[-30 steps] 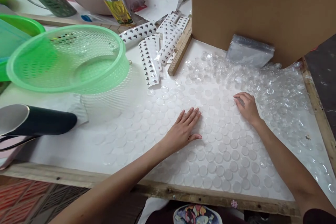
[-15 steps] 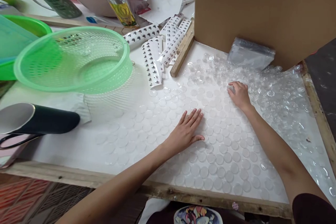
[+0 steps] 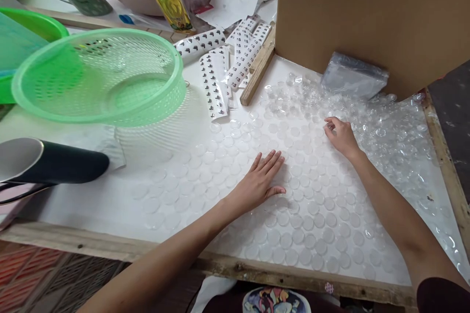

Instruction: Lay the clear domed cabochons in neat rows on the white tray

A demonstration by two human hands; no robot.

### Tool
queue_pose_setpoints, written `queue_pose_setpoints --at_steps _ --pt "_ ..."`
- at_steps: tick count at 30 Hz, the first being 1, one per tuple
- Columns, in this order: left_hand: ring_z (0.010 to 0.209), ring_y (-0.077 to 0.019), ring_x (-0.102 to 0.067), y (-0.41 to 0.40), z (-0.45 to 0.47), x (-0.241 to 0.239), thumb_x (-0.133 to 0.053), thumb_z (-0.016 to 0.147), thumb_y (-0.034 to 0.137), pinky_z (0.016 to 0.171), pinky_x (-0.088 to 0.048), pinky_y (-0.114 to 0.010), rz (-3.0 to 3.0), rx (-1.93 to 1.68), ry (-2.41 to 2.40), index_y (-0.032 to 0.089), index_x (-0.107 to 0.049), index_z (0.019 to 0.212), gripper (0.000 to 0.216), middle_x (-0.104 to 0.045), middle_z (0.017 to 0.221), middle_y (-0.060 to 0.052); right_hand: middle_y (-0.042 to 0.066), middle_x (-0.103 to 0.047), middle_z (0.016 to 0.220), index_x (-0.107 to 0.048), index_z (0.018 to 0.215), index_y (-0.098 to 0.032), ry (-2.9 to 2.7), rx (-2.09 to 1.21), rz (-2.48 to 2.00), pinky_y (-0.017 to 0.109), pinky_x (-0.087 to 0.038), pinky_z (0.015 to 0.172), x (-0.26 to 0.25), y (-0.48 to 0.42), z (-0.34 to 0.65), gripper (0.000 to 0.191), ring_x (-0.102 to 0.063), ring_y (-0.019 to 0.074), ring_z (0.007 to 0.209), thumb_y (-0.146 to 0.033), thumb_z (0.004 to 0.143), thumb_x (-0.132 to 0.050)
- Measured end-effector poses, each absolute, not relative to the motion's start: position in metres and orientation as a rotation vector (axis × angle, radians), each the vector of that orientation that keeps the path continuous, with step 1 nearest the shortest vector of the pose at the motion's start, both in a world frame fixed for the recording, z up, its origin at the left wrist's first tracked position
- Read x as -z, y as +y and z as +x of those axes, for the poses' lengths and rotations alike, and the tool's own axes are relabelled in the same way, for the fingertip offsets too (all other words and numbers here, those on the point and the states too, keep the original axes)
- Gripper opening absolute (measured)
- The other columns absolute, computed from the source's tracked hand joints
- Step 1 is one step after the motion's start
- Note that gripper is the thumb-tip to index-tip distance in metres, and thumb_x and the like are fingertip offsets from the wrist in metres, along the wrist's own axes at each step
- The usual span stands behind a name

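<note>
Clear round glass domes [image 3: 316, 215] lie flat in rows on a white board [image 3: 121, 205]. A loose heap of the same domes [image 3: 396, 132] fills the board's right and far side. My left hand [image 3: 259, 181] rests flat and open on the laid-out domes near the middle, fingers together and stretched forward. My right hand [image 3: 340, 134] sits at the edge of the heap with its fingers curled over a dome; I cannot make out whether it grips one.
A green plastic colander [image 3: 99, 78] stands at the left, a dark cylinder with a metal end [image 3: 47, 164] below it. Printed sticker strips [image 3: 216, 78] lie beside a wooden batten [image 3: 257, 71]. A cardboard wall [image 3: 367, 14] and a plastic packet [image 3: 352, 76] stand behind. A wooden frame [image 3: 257, 269] edges the board.
My right hand slid forward and left along the heap's edge, then came back a little with its fingers curled tighter. The left hand stayed flat in place.
</note>
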State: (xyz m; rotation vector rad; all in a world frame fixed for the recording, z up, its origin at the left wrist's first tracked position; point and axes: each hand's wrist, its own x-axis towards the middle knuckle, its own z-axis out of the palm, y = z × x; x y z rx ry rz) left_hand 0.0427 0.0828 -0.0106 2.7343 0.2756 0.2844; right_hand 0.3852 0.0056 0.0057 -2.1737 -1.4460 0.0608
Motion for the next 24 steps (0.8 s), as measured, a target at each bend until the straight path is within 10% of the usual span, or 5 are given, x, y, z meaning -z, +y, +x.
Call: queue_pose_setpoints --at_steps 7,24 --pt "0.157 -0.0302 -0.017 0.088 0.043 0.007 -0.036 0.099 0.066 0.128 -0.018 -0.054 2.702 -0.292 0.3 0.021 -0.002 0.165 0.087 -0.025 0.167 -0.016 0.008 -0.074 0.092 -0.064 0.109 -0.021 -1.134 -0.212 -2.149 0.039 -0.056 0.071 -0.008 -0.013 0.408 0.03 -0.067 0.0214 0.071 -0.037 0.084 -0.057" --pt "0.157 -0.0311 -0.018 0.09 0.044 0.005 -0.032 0.099 0.069 0.128 -0.018 -0.056 2.683 -0.26 0.322 0.019 -0.009 0.165 0.086 -0.027 0.167 -0.018 0.013 -0.07 0.114 -0.065 0.111 -0.021 -1.587 0.069 -2.262 0.049 -0.041 0.095 -0.006 -0.013 0.389 0.027 -0.066 0.0302 0.098 -0.024 0.086 -0.058"
